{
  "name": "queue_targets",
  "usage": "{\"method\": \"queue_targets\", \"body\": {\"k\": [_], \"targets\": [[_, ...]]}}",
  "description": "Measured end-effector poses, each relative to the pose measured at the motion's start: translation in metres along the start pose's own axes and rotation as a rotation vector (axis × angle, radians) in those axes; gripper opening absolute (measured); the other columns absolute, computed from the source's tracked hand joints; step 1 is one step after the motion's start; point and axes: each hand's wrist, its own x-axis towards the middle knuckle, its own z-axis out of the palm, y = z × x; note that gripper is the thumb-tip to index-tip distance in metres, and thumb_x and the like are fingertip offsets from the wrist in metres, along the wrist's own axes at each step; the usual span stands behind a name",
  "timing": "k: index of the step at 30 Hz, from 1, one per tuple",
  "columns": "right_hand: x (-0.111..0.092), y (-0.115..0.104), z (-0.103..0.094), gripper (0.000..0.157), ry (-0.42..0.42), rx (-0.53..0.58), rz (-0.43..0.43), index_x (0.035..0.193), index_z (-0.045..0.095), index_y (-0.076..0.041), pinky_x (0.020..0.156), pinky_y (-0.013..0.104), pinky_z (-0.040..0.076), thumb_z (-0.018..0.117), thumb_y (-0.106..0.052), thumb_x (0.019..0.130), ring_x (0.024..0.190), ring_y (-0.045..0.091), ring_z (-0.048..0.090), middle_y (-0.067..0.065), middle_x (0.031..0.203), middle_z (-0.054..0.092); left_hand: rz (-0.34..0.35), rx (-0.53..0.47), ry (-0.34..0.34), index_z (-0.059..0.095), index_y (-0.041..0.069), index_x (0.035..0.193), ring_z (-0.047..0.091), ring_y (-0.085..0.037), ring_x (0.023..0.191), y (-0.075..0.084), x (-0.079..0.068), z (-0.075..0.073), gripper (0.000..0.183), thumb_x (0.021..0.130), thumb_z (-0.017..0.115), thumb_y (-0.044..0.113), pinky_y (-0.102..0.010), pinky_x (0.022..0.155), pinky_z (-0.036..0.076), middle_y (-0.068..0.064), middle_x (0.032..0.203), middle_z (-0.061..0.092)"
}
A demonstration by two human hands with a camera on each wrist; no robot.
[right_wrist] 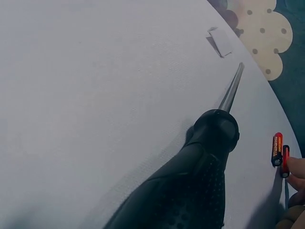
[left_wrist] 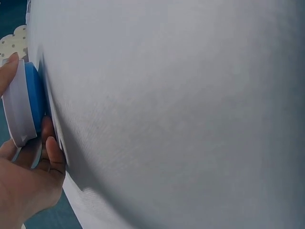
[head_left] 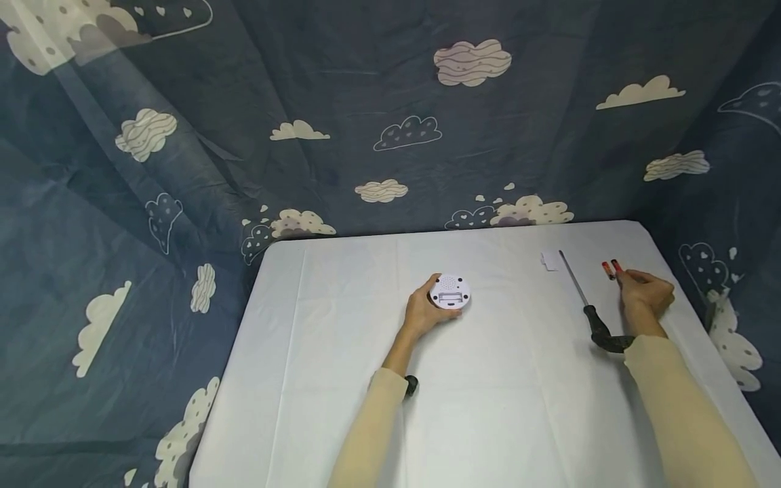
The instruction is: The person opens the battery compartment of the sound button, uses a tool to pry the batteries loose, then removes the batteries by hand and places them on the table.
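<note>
My left hand (head_left: 421, 310) grips a round white device (head_left: 450, 285) by its rim, thumb and fingers on opposite sides. Its back faces up, with an uncovered battery compartment and small dark holes around it. A blue part (left_wrist: 35, 98) of the device faces the table in the left wrist view. At the right side of the table, my right hand (head_left: 648, 295) pinches a red and black battery (right_wrist: 285, 160) between thumb and finger. Right beside that one lies a second battery (right_wrist: 277, 149), orange-red with a black end.
A screwdriver (head_left: 575, 279) with a black handle lies left of my right hand, its handle end by the right sleeve. Near its tip is a small white cover (head_left: 550, 261). Dark cloud-patterned cloth (head_left: 342, 163) hangs behind the white table (head_left: 488, 420).
</note>
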Motion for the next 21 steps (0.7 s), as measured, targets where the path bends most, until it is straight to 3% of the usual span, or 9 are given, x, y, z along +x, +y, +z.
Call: {"method": "queue_targets", "body": {"k": [3,4,6,11,15,18,21], "targets": [[-0.002,-0.001,0.0,0.015,-0.005,-0.003,0.006,0.104,0.079,-0.045,0.104,0.022,0.042,0.076,-0.04,0.09,0.089,-0.004,0.051,-0.032,0.071,0.043,-0.002,0.01,-0.01,0.045,0.017,0.157,0.051,-0.025,0.146,0.001,0.001,-0.001,0.103,0.069,0.099,0.025,-0.04,0.122,0.041,-0.008,0.156,0.054],[-0.003,-0.001,0.0,0.018,-0.001,-0.006,0.003,0.107,0.079,-0.044,0.105,0.023,0.042,0.076,-0.042,0.089,0.091,-0.003,0.051,-0.031,0.073,0.044,-0.003,0.012,-0.013,0.045,0.016,0.157,0.05,-0.026,0.146,0.001,0.002,-0.002,0.104,0.069,0.098,0.026,-0.04,0.122,0.041,-0.008,0.156,0.054],[-0.005,-0.001,-0.001,0.022,-0.007,-0.008,-0.005,0.111,0.079,-0.042,0.097,0.022,0.042,0.075,-0.044,0.089,0.093,-0.001,0.05,-0.03,0.078,0.043,-0.011,0.019,-0.023,0.043,0.017,0.159,0.048,-0.026,0.148,0.001,0.003,-0.004,0.105,0.07,0.098,0.026,-0.039,0.123,0.039,-0.009,0.158,0.052],[-0.017,-0.005,-0.004,0.027,-0.042,-0.02,-0.059,0.115,0.079,-0.039,0.072,0.02,0.031,0.074,-0.047,0.089,0.076,-0.004,0.038,-0.027,0.074,0.045,-0.031,0.066,-0.036,0.033,0.019,0.163,0.045,-0.027,0.15,0.0,0.002,-0.01,0.116,0.068,0.099,0.033,-0.04,0.125,0.036,-0.01,0.161,0.047],[-0.036,-0.011,-0.004,0.039,-0.078,-0.042,-0.166,0.124,0.077,-0.025,0.059,0.021,0.034,0.073,-0.045,0.091,0.063,-0.001,0.043,-0.027,0.06,0.047,-0.029,0.103,-0.037,0.031,0.017,0.164,0.062,-0.024,0.12,-0.006,-0.003,-0.024,0.119,0.069,0.098,0.037,-0.035,0.103,0.052,-0.009,0.157,0.051],[-0.053,-0.016,-0.002,0.047,-0.124,-0.063,-0.269,0.128,0.075,-0.013,0.052,0.02,0.034,0.071,-0.044,0.094,0.058,0.0,0.043,-0.026,0.057,0.047,-0.036,0.116,-0.026,0.034,0.016,0.163,0.06,-0.02,0.096,-0.011,-0.011,-0.04,0.112,0.072,0.095,0.041,-0.027,0.08,0.051,-0.007,0.154,0.054],[-0.072,-0.02,0.001,0.05,-0.191,-0.12,-0.384,0.13,0.073,-0.007,0.052,0.018,0.035,0.066,-0.045,0.097,0.062,-0.001,0.044,-0.025,0.063,0.048,-0.045,0.108,-0.002,0.037,0.015,0.161,0.059,-0.02,0.098,-0.014,-0.021,-0.058,0.105,0.077,0.092,0.043,-0.027,0.078,0.049,-0.008,0.153,0.054]]}}
